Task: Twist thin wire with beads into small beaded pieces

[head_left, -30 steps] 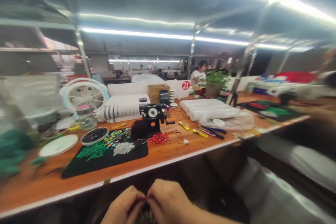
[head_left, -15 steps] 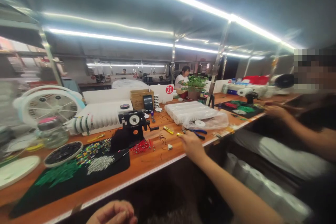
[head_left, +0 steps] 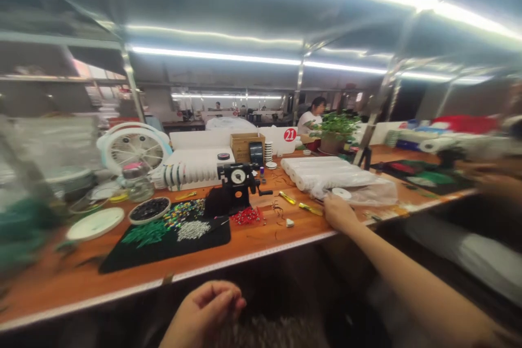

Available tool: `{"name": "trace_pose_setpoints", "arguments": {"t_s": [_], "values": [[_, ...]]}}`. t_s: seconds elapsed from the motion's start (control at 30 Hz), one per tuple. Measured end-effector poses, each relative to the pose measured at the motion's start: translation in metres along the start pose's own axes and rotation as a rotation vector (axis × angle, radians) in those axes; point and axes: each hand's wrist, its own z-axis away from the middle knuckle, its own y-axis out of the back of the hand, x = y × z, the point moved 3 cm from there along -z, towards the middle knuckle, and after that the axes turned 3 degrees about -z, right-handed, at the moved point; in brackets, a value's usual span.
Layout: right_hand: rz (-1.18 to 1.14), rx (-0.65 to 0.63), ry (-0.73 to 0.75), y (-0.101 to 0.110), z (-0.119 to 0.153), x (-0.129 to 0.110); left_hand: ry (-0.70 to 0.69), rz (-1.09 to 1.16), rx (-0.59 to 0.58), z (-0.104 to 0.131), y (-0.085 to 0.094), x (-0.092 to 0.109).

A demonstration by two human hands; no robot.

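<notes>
Right hand [head_left: 338,212], a second ago pinched against left hand [head_left: 207,310] below orange wooden table [head_left: 261,242], now stretched across table edge beside yellow-handled tools [head_left: 310,208]; left hand alone, loosely curled, below.

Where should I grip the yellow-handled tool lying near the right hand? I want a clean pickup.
Take the yellow-handled tool around its handle, coming from above. It lies flat on the table, just left of the right hand, with bare wood on both long sides for fingers.
</notes>
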Motion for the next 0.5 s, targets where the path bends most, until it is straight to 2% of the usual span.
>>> {"name": "trace_pose_setpoints", "arguments": {"t_s": [0.07,0.13,0.17,0.2,0.23,0.27,0.33,0.4,0.5], "values": [[-0.091,0.048,-0.027,0.003,0.015,-0.01,-0.036,0.017,0.009,0.0,0.004,-0.005],[-0.271,0.053,-0.045,0.005,0.04,-0.032,-0.066,0.014,0.007,-0.001,0.007,-0.011],[-0.416,0.02,-0.045,0.006,0.057,-0.048,-0.076,0.015,0.004,-0.002,0.007,-0.014],[-0.799,-0.026,-0.089,0.007,0.075,-0.065,-0.081,0.023,0.0,-0.003,0.008,-0.017],[-1.157,-0.087,-0.159,0.008,0.093,-0.085,-0.087,0.037,-0.008,-0.003,0.007,-0.02],[-1.428,-0.221,-0.225,0.008,0.11,-0.106,-0.091,0.055,-0.019,-0.004,0.007,-0.023],[-1.78,-0.438,-0.342,0.012,0.137,-0.146,-0.104,0.085,-0.04,-0.004,0.006,-0.027],[-1.959,-0.648,-0.407,0.013,0.154,-0.177,-0.123,0.103,-0.056,-0.004,0.006,-0.029],[-2.026,-0.884,-0.454,0.006,0.164,-0.201,-0.16,0.102,-0.07,-0.003,0.009,-0.03]]}}
